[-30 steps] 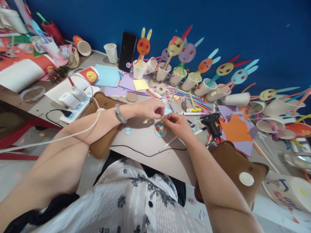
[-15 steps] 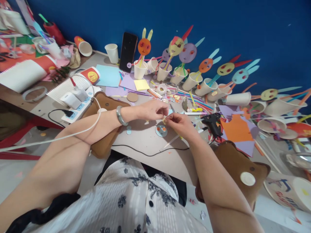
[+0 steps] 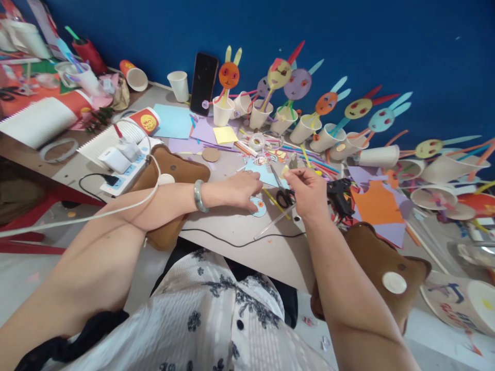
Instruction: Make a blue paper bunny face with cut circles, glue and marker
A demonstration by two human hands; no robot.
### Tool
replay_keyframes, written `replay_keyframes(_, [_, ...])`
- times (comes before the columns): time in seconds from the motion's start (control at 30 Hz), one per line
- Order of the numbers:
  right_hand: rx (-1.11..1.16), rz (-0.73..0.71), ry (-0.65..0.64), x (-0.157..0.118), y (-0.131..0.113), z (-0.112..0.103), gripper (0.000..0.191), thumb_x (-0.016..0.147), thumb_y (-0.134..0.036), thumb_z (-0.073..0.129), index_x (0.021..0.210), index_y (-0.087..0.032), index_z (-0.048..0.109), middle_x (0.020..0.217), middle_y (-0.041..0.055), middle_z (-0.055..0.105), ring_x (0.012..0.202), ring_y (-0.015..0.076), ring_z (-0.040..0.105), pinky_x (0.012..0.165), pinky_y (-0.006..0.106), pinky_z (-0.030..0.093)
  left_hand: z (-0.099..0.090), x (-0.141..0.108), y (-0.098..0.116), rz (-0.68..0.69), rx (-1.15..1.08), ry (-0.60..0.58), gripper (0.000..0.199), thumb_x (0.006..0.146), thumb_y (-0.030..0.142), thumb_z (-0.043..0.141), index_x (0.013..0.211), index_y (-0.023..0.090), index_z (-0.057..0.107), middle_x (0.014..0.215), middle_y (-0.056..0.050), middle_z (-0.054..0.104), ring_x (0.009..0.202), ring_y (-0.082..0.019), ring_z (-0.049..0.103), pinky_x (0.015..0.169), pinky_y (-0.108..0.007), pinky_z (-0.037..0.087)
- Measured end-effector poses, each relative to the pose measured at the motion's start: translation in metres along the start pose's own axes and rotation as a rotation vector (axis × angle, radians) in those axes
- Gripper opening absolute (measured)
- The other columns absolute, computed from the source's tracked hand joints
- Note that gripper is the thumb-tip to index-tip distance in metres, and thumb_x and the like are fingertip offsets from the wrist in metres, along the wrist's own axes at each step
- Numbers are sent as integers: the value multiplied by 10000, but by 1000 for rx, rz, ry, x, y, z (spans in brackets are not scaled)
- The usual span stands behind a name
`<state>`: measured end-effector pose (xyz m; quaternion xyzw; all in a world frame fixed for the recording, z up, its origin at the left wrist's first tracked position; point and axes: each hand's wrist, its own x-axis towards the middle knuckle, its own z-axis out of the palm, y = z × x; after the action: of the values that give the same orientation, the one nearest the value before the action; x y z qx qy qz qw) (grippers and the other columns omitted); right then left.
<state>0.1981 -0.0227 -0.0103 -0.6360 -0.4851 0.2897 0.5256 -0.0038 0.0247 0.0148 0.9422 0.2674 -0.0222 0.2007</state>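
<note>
Bright, diffuse light covering tabletop (image 3: 240,226); soft shadow lying under left hand (image 3: 240,189); right-edge paper cups (image 3: 447,168) stretching, small paper scraps (image 3: 261,161) blurring.

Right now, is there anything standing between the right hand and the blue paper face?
Yes: black-handled scissors and a thin yellow strip lie between the right hand and the blue paper face, whose left edge the left hand hides.

Palm down, the left hand (image 3: 244,189) spreads its thumb, fingers seemingly curled, while the right hand (image 3: 310,191) pinches.
</note>
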Motion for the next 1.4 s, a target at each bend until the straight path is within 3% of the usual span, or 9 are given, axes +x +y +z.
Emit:
replay_keyframes(0.23, [106, 14, 22, 0, -3, 0, 311, 665, -486, 794, 724, -242, 611, 638, -29, 554, 581, 124, 443, 568, 287, 386, 3, 2, 4, -17, -12, -62, 332, 791, 373, 688, 1028, 141, 667, 1112, -133, 646, 977, -261, 579, 836, -346, 434])
replay_keyframes(0.6, [258, 124, -195, 1, -9, -6, 332, 616, -431, 843, 701, -240, 585, 603, -51, 499, 547, 101, 431, 537, 266, 344, 4, 5, -2, 42, -306, -46, 301, 752, 149, 611, 1052, 163, 623, 881, -31, 670, 742, -162, 555, 652, -273, 389])
replay_keyframes(0.77, [290, 185, -289, -1, -11, -10, 319, 599, -398, 887, 693, -236, 629, 544, -60, 485, 529, 98, 410, 520, 262, 294, -6, 11, -9, 8, -530, 18, 59, 770, 196, 602, 819, 168, 617, 699, 24, 589, 635, -118, 494, 628, -261, 384])
replay_keyframes(0.9, [360, 161, -178, -2, -13, -6, 344, 591, -398, 904, 710, -240, 622, 563, -65, 482, 497, 81, 363, 496, 259, 255, -14, 11, -15, 1, -734, 106, 61, 775, 225, 626, 787, 168, 610, 674, 42, 549, 628, -96, 472, 629, -250, 389])
replay_keyframes(1.03, [401, 137, -73, -3, -15, -3, 375, 588, -418, 907, 720, -244, 602, 586, -59, 514, 483, 77, 380, 472, 253, 259, -15, 9, -16, 13, -934, 75, 96, 790, 212, 639, 861, 148, 631, 727, 27, 579, 664, -90, 510, 632, -235, 404])
replay_keyframes(1.2, [379, 182, -59, -6, -17, 0, 365, 584, -403, 897, 713, -233, 602, 652, -33, 622, 473, 69, 414, 454, 247, 279, -17, 6, -9, 31, -1042, 61, 109, 788, 239, 653, 783, 130, 642, 664, 43, 539, 604, -65, 458, 586, -220, 343])
replay_keyframes(1.4, [342, 129, -80, -9, -13, 3, 310, 624, -388, 873, 708, -229, 621, 535, -74, 489, 480, 73, 388, 467, 238, 300, -20, 4, -2, 14, -1027, 64, 172, 772, 245, 654, 648, 142, 594, 581, 64, 462, 573, -59, 398, 576, -219, 297])
